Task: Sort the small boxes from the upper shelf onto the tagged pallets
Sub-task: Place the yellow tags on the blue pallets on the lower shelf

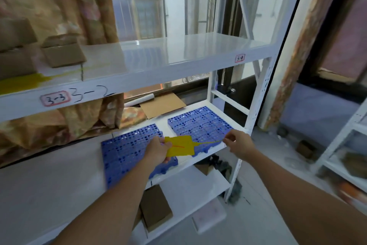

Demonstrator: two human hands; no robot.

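Two blue pallets [200, 123] lay on the middle shelf [198, 103], well below the small boxes [63, 50] on the upper shelf [158, 62]. Above the pallets, your left hand [156, 150] pinched a yellow tag [179, 145], while your right hand [237, 140] pinched its thin tail.

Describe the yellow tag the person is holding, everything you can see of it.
The yellow tag is a flat, thin rectangular card, paper or plastic by its look, with a faint red stroke on its face. A thin yellow strip runs from its right side. The left hand pinches its left edge; the right hand pinches the strip's far end. It is held above the gap between the two blue pallets.
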